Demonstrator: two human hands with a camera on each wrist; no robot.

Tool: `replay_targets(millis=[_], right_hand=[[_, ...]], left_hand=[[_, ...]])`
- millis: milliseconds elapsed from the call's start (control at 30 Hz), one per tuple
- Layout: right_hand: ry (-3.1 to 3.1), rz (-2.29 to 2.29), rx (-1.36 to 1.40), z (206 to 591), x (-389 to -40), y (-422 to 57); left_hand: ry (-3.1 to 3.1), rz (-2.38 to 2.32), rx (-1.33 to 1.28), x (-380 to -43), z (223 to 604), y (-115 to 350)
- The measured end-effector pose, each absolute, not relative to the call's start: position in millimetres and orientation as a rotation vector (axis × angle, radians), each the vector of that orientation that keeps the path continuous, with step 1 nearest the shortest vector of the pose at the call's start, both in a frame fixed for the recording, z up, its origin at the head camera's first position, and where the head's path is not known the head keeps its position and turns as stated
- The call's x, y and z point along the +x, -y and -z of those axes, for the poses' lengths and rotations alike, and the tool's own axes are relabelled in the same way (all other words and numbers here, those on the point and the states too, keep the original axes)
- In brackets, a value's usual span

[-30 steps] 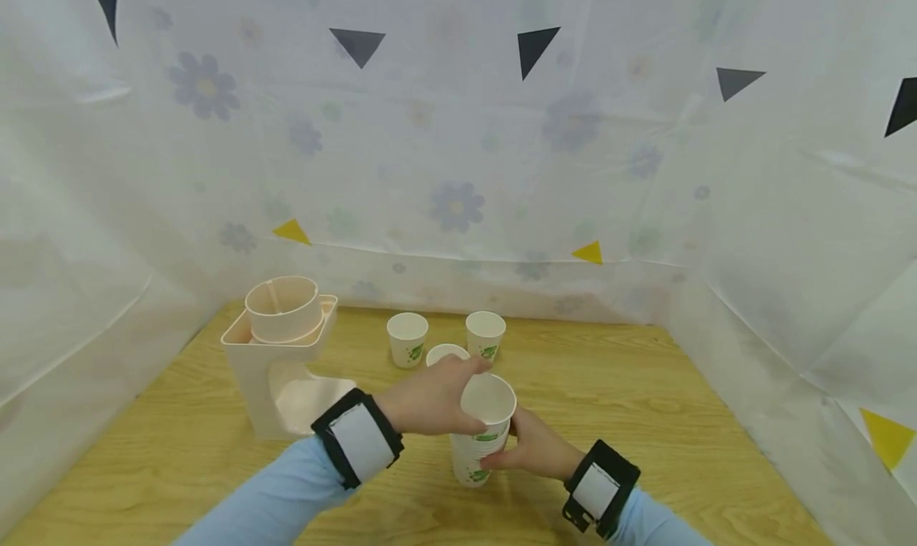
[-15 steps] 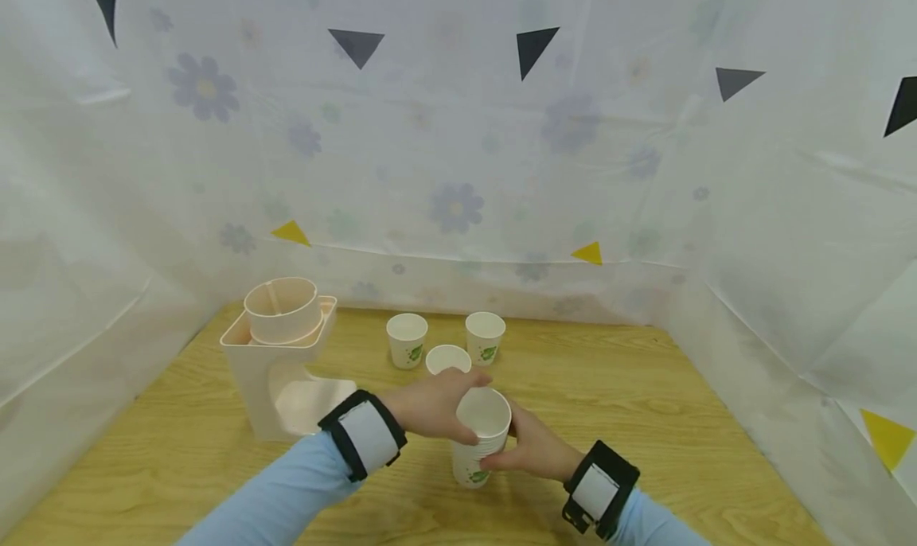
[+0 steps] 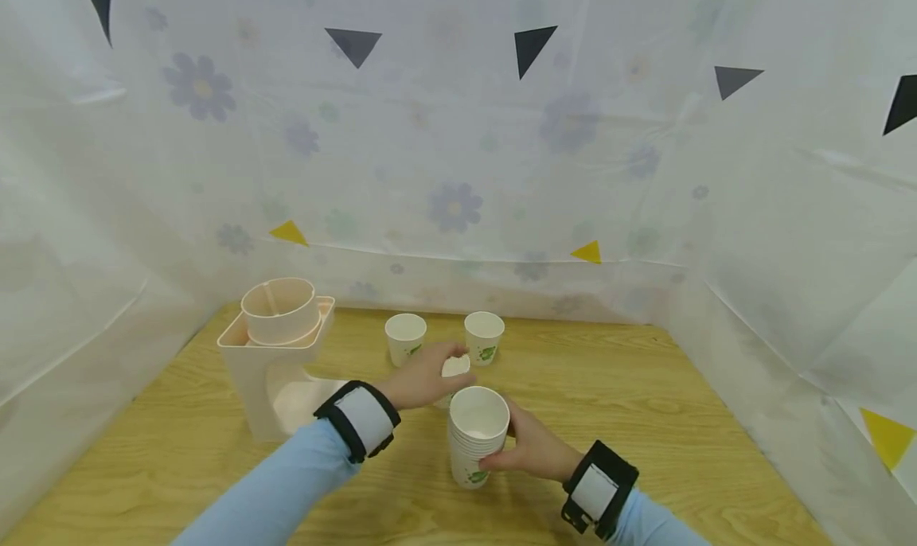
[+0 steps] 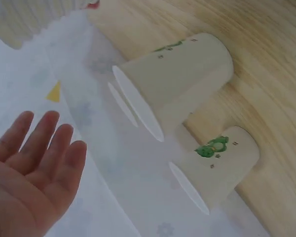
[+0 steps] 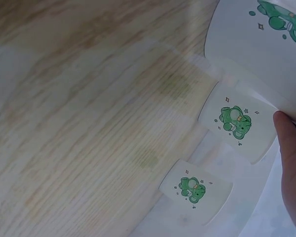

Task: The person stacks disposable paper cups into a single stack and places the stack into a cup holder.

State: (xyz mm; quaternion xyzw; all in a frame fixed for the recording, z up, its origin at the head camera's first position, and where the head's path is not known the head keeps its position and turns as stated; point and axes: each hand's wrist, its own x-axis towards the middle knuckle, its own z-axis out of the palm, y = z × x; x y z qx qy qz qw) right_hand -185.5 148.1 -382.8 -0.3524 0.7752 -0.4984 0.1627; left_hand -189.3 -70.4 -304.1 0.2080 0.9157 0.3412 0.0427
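Observation:
My right hand (image 3: 530,446) grips a stack of nested white paper cups (image 3: 476,434) upright at the near middle of the table; the stack's ribbed rims show in the left wrist view. My left hand (image 3: 426,376) is beyond the stack, beside a single paper cup (image 3: 456,367) that it partly covers in the head view. In the left wrist view, the left hand's fingers (image 4: 44,133) are spread and loosely bent, with a gap to that cup (image 4: 182,79). Two more single cups stand upright behind, one on the left (image 3: 404,333) and one on the right (image 3: 485,339), with green prints.
A cream-coloured appliance (image 3: 265,387) with a round open top stands at the left, its tray behind my left wrist. A wooden table (image 3: 609,411) lies under everything. White plastic sheeting (image 3: 458,132) with flowers and triangles encloses the back and sides.
My left hand lowers a top cup into the stack, lets go and moves away toward the single cup behind. My right hand stays on the stack.

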Motion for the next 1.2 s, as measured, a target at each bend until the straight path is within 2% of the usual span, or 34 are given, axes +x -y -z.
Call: replay_targets(millis=[200,367,567,800,1000,1200], right_hand=[[-2.220,1.428,-0.989,385,-187,-147],[-2.223,1.424,-0.981,387,-187,-148],[-2.224,1.423,-0.994,387,-186,-147],[-2.224,1.425,-0.996,387,-187,-148],[-2.209,1.426,-0.985,388,-189,-148],[-2.210,1.430,-0.985,388,-189,-149]], left_hand=[[-3.080,-0.877,0.298,-217,324,73],[-3.171,-0.604,0.150,-230,345,67],[-3.207,-0.488,0.168,-235,353,60],[-3.198,-0.622,0.127,-237,352,61],[-3.162,-0.695,0.156,-231,330,70],[-3.105,-0.950,0.300,-227,300,80]])
